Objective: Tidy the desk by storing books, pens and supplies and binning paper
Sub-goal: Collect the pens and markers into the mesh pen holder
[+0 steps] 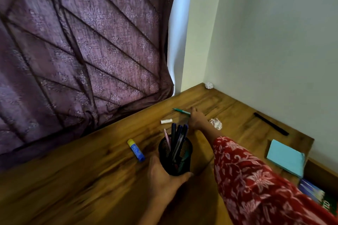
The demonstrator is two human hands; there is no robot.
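On the wooden desk (91,170), my left hand (164,175) grips a black mesh pen holder (175,155) that has several pens standing in it. My right hand (196,118), in a red floral sleeve, reaches across the desk with fingers extended. Its fingertips meet the near end of a green pen (181,111) lying flat. A blue and yellow glue stick (136,150) lies to the left of the holder. One crumpled paper ball (216,123) sits just right of my right wrist, and another (209,85) sits in the far corner.
A small white roll (166,121) lies behind the holder. A black pen (270,124) lies along the right wall, with a light blue notepad (285,158) near the desk's right edge. Books (311,191) show below that edge. A purple curtain (82,51) hangs behind the desk.
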